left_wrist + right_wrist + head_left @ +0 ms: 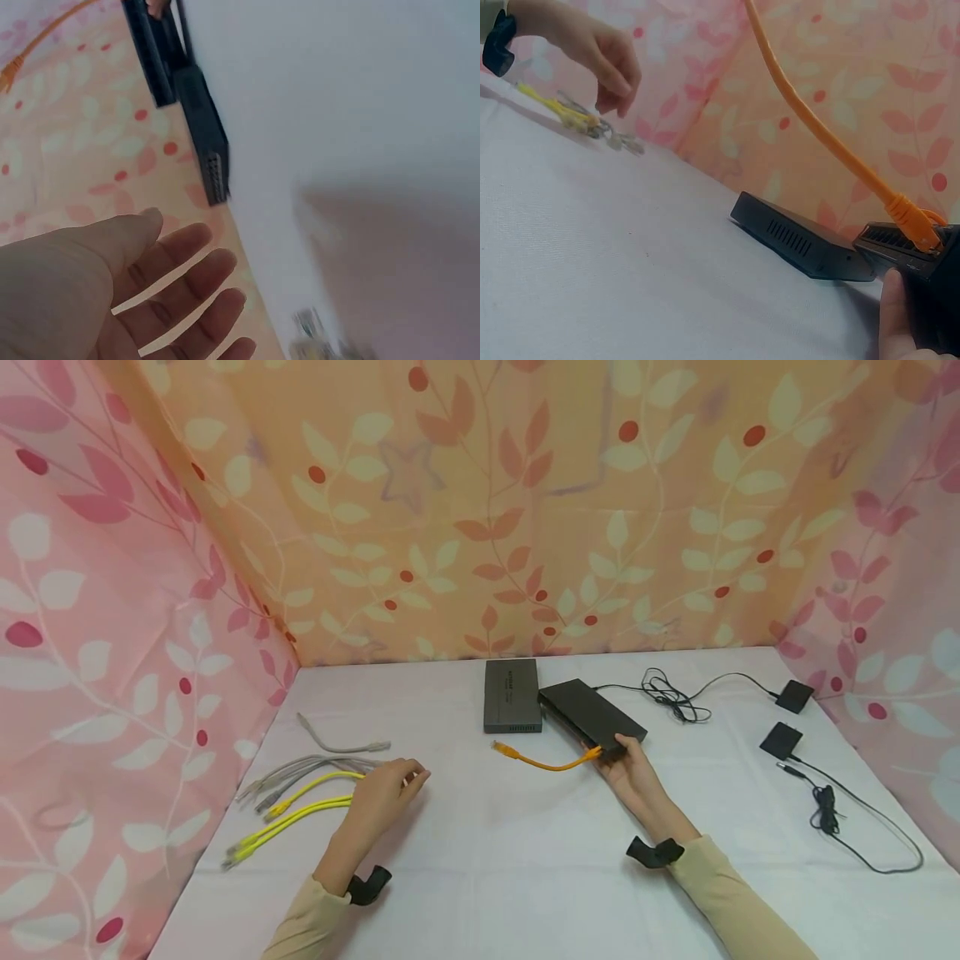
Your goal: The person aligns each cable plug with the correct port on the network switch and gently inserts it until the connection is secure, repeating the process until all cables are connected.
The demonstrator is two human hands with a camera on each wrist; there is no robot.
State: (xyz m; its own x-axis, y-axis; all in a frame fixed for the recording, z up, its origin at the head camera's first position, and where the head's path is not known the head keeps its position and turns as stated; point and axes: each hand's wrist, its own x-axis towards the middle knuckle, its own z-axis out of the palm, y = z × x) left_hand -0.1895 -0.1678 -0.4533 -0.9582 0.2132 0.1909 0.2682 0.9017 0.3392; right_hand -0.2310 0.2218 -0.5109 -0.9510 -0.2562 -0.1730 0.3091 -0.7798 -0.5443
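Note:
My right hand [632, 777] grips the near right corner of a black network switch [592, 713], thumb on top. An orange Ethernet cable [551, 767] has one plug in a port on the switch's near side; its other end sticks out to the left. Over the right ends of the yellow Ethernet cables [288, 828] and grey Ethernet cables [296, 770] is my left hand [384, 795]. In the left wrist view its fingers [191, 274] are spread and loosely bent with nothing held. The right wrist view shows the orange plug [915, 225] seated in the port row.
A second, dark grey switch [512, 697] lies flat just left of the held one. On the right lie two black power adapters [795, 696] with coiled cords [675, 697]. Floral curtains [450, 527] border the white table [465, 877] at the back and sides.

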